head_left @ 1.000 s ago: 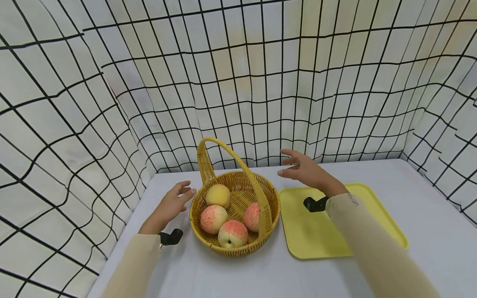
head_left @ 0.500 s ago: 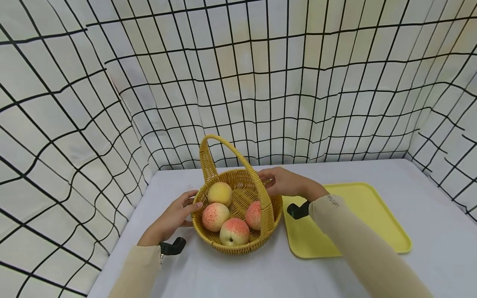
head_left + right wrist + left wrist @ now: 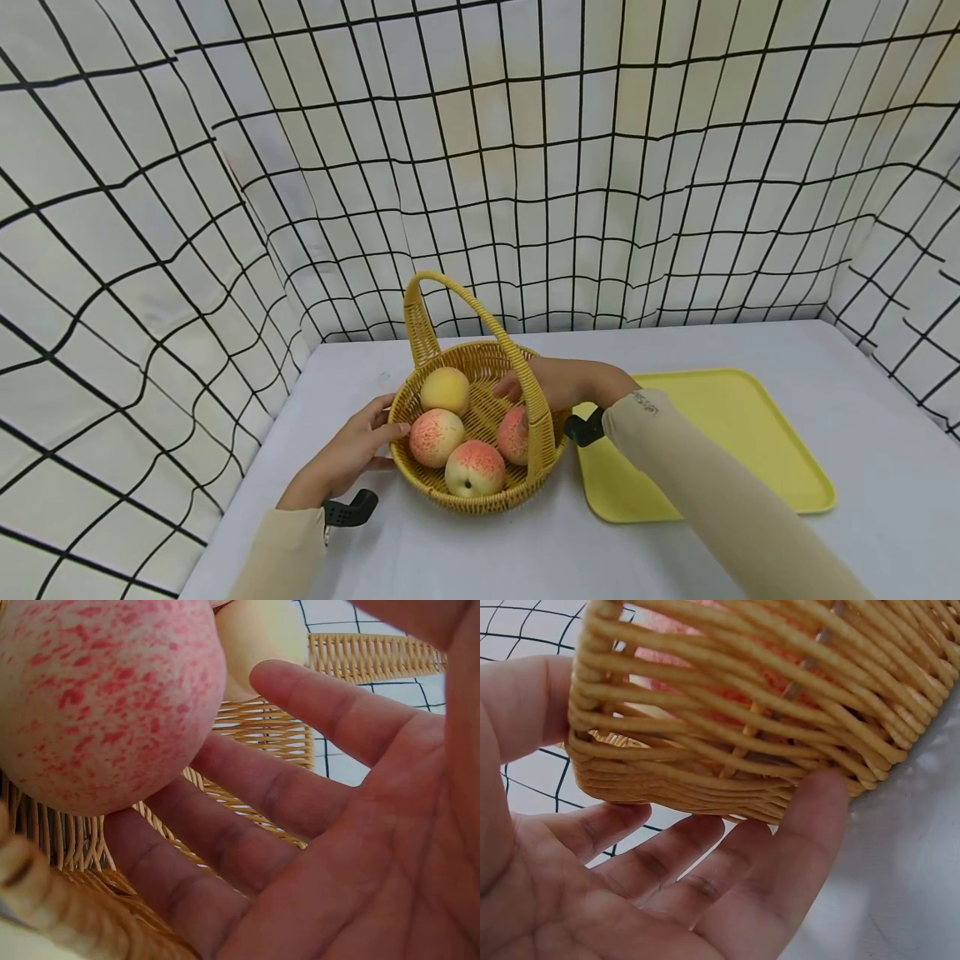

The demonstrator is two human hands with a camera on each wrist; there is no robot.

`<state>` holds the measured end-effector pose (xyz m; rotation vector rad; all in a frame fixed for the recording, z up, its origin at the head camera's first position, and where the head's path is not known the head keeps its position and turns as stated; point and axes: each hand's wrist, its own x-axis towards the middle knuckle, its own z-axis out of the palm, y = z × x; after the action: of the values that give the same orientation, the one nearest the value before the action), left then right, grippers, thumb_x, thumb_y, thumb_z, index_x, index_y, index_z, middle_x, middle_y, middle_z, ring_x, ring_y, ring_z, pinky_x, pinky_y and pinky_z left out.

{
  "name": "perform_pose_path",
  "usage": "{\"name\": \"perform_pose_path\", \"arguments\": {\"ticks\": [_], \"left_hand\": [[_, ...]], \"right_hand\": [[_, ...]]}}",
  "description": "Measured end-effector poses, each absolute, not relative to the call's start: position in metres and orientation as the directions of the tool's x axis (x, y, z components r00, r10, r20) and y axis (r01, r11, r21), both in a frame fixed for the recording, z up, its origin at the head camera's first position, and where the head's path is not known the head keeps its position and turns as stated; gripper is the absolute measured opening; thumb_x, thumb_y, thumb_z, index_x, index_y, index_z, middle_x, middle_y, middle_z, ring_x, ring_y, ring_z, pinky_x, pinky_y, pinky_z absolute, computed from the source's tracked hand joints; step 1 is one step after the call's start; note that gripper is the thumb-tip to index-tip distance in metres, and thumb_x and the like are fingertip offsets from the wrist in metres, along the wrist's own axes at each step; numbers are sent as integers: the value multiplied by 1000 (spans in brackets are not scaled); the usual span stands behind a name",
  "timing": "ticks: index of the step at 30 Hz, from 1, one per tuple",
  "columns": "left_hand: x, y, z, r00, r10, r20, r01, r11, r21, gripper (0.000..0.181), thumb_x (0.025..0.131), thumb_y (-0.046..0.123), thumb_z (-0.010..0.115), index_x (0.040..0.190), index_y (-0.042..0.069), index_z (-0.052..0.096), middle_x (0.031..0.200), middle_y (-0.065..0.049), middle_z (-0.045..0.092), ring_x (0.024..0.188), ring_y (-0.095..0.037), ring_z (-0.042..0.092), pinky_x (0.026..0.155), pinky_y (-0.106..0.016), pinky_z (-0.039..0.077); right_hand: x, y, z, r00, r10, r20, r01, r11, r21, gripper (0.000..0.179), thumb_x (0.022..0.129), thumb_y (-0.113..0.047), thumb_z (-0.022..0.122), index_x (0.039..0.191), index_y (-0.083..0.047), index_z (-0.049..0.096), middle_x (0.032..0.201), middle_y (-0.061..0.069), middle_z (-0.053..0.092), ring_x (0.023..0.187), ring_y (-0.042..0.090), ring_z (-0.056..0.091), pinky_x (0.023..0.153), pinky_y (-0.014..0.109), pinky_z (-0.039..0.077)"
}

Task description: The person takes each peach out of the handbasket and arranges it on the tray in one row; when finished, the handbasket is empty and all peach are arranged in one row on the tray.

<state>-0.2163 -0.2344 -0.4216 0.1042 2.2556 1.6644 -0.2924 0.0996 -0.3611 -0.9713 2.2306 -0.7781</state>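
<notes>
While the left grip (image 3: 347, 450) clasps the basket (image 3: 480, 505), thumb over its rim and fingers against the outer wall, the right grip (image 3: 558, 382) reaches inside beneath the handle (image 3: 486, 315), fingers spread and slightly bent. Its fingertips meet the edge of the right peach (image 3: 512, 435) in the wrist view; whether they touch, I cannot tell. Across from them sits the yellow peach (image 3: 445, 390); the left peach (image 3: 437, 437) lies nearest the left thumb, the front peach (image 3: 475, 469) between both grips. Under the right forearm, a tray (image 3: 738, 437) rests on the bench (image 3: 420, 554).
</notes>
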Motion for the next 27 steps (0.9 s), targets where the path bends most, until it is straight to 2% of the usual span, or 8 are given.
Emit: {"name": "perform_pose_path", "arguments": {"ticks": [4,10,13,19,27], "left_hand": [[-216,-235,-424,-941,254,-225,-145,299,943,66,107,18,54,163,5,23,161,-30,35,130,-40,56,91,-54,60],[-215,-235,-426,-940,253,-227,-152,283,947,66,108,19,55,164,6,22,159,-30,37,125,-35,59,88,-51,61],[-215,-235,-426,-940,255,-227,-154,276,949,65,108,19,54,164,6,22,158,-30,37,124,-34,60,88,-49,61],[-214,-235,-425,-941,251,-229,-159,271,949,65,108,19,54,163,6,23,158,-29,37,124,-34,60,88,-50,61],[-212,-232,-423,-955,204,-216,-147,309,940,62,108,21,57,161,2,29,156,-29,42,124,-34,62,88,-48,62]], "right_hand": [[-295,97,-362,-558,-770,-309,-454,595,-663,65,89,-26,82,147,-8,59,142,19,62,135,30,56,113,48,45],[-296,95,-364,-514,-786,-344,-505,601,-619,46,101,-23,66,145,-10,61,142,12,63,138,29,54,116,46,43],[-296,94,-363,-497,-791,-356,-522,600,-606,45,102,-24,65,145,-9,62,142,9,63,138,28,53,117,45,41],[-297,91,-360,-484,-794,-368,-529,600,-600,60,91,-25,81,145,-7,61,144,3,62,137,20,48,117,37,38],[-298,86,-361,-441,-816,-374,-577,577,-579,50,84,-26,87,130,-11,72,123,-4,69,113,6,55,101,25,46]]}}
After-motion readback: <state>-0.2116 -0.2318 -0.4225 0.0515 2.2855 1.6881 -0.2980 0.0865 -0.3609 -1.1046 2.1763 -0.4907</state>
